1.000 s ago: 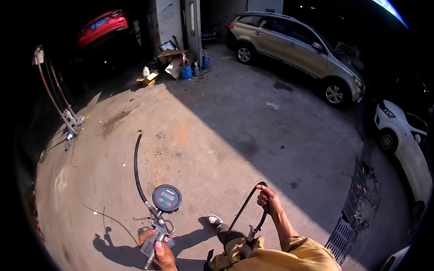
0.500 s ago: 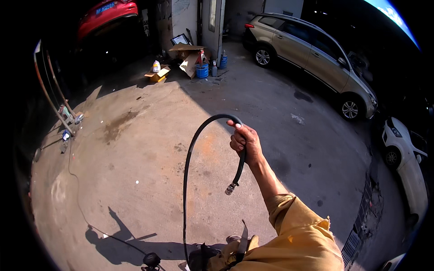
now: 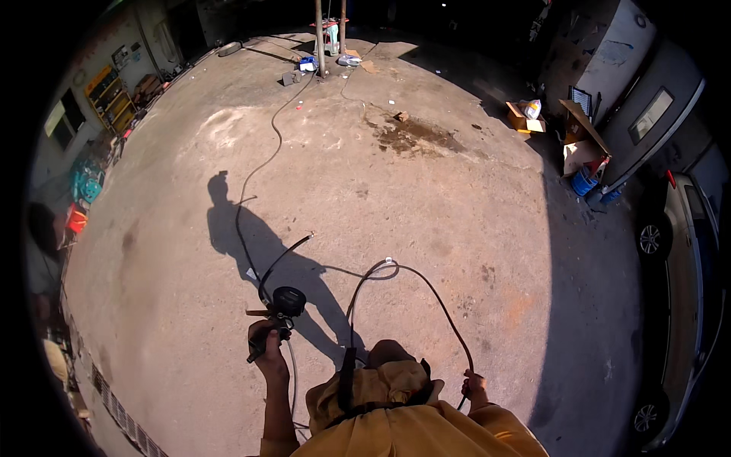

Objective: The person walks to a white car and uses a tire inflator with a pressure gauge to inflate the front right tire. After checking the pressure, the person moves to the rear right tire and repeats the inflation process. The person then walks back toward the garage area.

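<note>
My left hand [image 3: 271,353] is closed round the handle of a tire inflator gun [image 3: 288,302] with a round black gauge, held out at the lower left. A short black hose [image 3: 280,262] with a metal tip sticks out beyond the gauge. At my right side, my right hand [image 3: 476,385] grips a black air hose [image 3: 435,294]. From there that hose arches forward, loops over near a small white scrap, and comes back toward my body. The end of the hose below my right hand is hidden.
A long line [image 3: 276,135] runs over the concrete to two posts [image 3: 320,38] at the back. An open carton [image 3: 525,118] and a blue bucket [image 3: 584,181] stand at the right, near a parked car [image 3: 685,251]. A drain grate [image 3: 122,411] lies at lower left.
My view has turned left. My right hand, raised in front with the hose before, is now lowered at my right side. My left hand with the inflator gun has come into view.
</note>
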{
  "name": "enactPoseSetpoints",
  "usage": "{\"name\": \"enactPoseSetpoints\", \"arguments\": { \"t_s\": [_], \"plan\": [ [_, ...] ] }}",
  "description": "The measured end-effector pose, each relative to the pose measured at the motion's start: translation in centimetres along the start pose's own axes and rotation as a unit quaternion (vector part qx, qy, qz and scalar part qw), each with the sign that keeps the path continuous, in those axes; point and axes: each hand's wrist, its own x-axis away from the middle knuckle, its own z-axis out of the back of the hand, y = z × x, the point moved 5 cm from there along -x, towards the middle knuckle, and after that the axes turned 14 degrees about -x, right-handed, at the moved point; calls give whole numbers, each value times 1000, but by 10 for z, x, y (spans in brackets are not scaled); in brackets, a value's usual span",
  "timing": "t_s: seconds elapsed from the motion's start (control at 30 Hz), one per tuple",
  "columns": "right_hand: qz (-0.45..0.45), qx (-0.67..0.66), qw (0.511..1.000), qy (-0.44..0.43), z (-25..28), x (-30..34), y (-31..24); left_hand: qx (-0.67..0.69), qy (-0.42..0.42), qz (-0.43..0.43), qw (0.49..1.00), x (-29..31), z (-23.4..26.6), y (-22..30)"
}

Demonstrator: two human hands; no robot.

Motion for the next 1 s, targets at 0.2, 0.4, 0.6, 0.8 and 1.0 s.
{"name": "enactPoseSetpoints", "arguments": {
  "t_s": [0.2,0.4,0.6,0.8,1.0],
  "plan": [
    [-255,223,940,-41,-217,-12,92,-102,9,-36,994,-200,-47,-6],
    [-159,153,975,5,-485,-131,-77,-97,87,67,989,-402,-92,-61],
    [201,-168,965,-10,-862,-150,-351,-60,187,83,977,-606,-104,-74],
    [78,-34,953,-292,-1191,-105,-458,-41,298,86,950,-810,-102,-127],
    [-57,317,899,-298,-1335,-99,-326,-35,302,144,942,-1080,-114,-177]
  ]
}}
